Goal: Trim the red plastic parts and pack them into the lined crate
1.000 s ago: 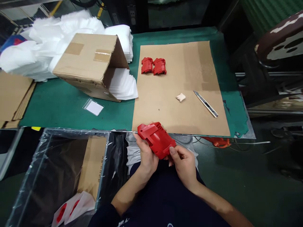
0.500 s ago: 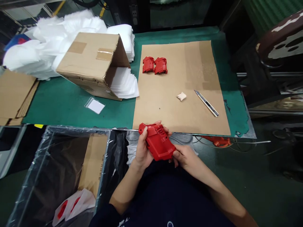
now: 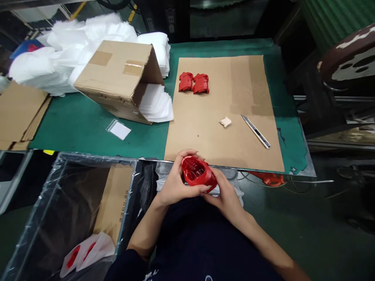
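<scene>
A red plastic housing (image 3: 195, 178) is held just off the front edge of the table, its hollow, ribbed inside turned up to me. My left hand (image 3: 177, 183) wraps its left side, fingers over the far end and thumb along the near side. On the right, my right hand (image 3: 224, 195) grips the other end between thumb and fingers. Two similar red housings (image 3: 193, 83) lie side by side on a cardboard sheet (image 3: 205, 140). Also on the sheet are a small cream-coloured scrap (image 3: 225, 122) and a utility knife (image 3: 256, 131).
A cardboard box (image 3: 114, 74) on its side holds white foam sheets (image 3: 158, 105); white foam bags (image 3: 88, 39) are piled behind. A clear card sleeve (image 3: 119, 129) lies on the green mat (image 3: 73, 125). Below left, a plastic-lined bin (image 3: 58, 156) contains bagged red parts (image 3: 88, 253).
Both hands have turned the red housing over, from its outer face to its open hollow end. My left hand has shifted its hold around it. The view has tilted slightly.
</scene>
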A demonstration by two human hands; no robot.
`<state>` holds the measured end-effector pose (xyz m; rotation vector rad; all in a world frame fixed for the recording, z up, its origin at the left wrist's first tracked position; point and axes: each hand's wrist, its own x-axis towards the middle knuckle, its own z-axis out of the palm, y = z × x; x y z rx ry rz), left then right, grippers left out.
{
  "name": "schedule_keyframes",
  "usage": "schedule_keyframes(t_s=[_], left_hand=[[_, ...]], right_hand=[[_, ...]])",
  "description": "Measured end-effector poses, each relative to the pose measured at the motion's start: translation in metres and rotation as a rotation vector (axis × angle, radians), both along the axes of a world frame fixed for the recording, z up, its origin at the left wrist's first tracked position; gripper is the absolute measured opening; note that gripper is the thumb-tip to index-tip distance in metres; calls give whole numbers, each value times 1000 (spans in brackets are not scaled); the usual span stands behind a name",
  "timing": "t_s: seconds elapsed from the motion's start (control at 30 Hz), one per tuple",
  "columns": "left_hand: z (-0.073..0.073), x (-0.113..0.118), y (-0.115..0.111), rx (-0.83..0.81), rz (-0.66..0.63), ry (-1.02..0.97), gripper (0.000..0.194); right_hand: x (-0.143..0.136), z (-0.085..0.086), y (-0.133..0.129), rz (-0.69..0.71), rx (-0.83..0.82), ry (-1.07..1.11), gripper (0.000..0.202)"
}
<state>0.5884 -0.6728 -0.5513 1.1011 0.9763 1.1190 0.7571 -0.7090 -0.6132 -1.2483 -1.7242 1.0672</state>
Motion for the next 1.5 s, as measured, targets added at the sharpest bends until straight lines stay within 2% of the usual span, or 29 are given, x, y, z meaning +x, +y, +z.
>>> schedule_keyframes(t_s=[0.1, 0.23, 0.43, 0.5, 0.67, 0.77, 0.83, 0.9, 0.97, 1.03, 1.13, 1.23, 1.3, 1.4, 1.5], left_hand=[[7, 3, 0, 109, -27, 18, 53], [7, 4, 1, 194, -29, 12, 52], [4, 1, 4, 68, 27, -36, 53], [-1, 0, 5, 20, 69, -55, 54], [-23, -4, 13, -99, 180, -97, 56], [-33, -11, 22, -191, 353, -120, 52], [-35, -16, 31, -194, 481, -71, 46], [-32, -17, 43, -109, 552, 56, 40], [-28, -13, 59, 70, 574, 227, 34], [-27, -3, 75, 266, 540, 389, 28], [-34, 10, 97, 443, 467, 542, 24], [-50, 14, 111, 446, 453, 581, 27], [-60, 12, 115, 417, 458, 576, 29], [-70, 8, 116, 412, 469, 560, 30], [-71, 9, 115, 416, 474, 560, 31]], right_hand=[[2, -2, -1, 13, 88, -30, 56], [3, -3, 0, 10, 157, -66, 61], [0, -10, 5, -21, 115, -101, 76], [-1, -13, 8, -44, 105, -98, 75], [3, -16, 28, -27, 152, -102, 56], [14, -13, 54, -32, 177, -210, 48], [19, -9, 70, -79, 214, -379, 45], [16, -6, 79, -139, 259, -587, 47], [4, -3, 84, -181, 296, -754, 54], [-8, 0, 91, -186, 309, -821, 53], [-7, 12, 119, -212, 233, -806, 34], [16, 23, 158, -347, 183, -860, 32], [28, 24, 175, -331, 203, -908, 27], [28, 18, 172, -199, 196, -895, 19], [16, 13, 153, -51, 57, -739, 19]])
